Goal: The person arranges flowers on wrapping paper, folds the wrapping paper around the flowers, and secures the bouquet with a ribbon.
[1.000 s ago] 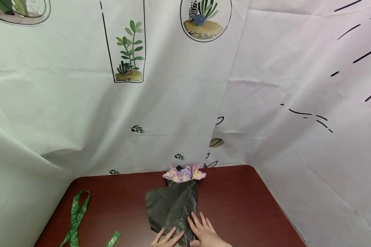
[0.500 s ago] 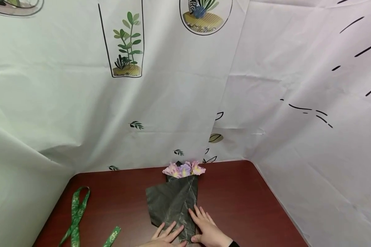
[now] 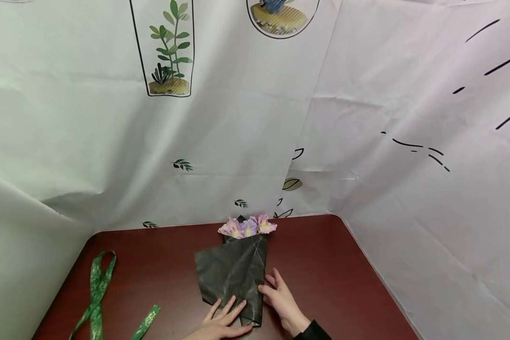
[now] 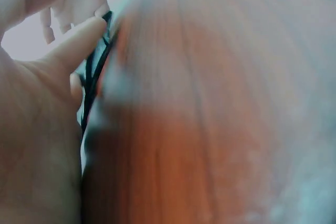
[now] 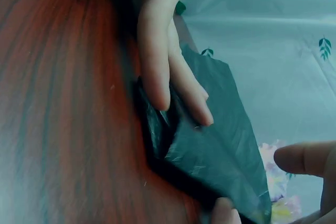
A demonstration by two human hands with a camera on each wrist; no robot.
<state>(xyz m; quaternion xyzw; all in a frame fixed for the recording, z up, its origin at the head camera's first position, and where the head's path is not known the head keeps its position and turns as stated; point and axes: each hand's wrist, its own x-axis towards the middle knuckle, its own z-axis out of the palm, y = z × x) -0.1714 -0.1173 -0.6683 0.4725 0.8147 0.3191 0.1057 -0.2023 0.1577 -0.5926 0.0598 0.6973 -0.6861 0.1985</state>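
A black paper wrap (image 3: 231, 264) lies on the table, with pink and lilac artificial flowers (image 3: 248, 227) showing at its far end. My left hand (image 3: 221, 321) rests on the wrap's lower left part with its fingers spread, and the thumb reaches the near end. In the left wrist view, that thumb (image 4: 79, 45) lies at the dark paper edge. Beside the wrap's right edge is my right hand (image 3: 282, 302), thumb tip right at the edge and fingers loosely extended. The right wrist view shows folded layers in the paper (image 5: 210, 150) at the near end.
A looped green patterned ribbon (image 3: 97, 288) lies at the table's left. A shorter green ribbon piece (image 3: 146, 322) sits between it and my left hand. White printed cloth (image 3: 221, 118) hangs behind and along the sides of the reddish-brown table (image 3: 323, 255).
My right hand has come off the top of the wrap to its right edge, its fingers drawn together somewhat. The left hand stays on the paper. The head view has tilted slightly down.
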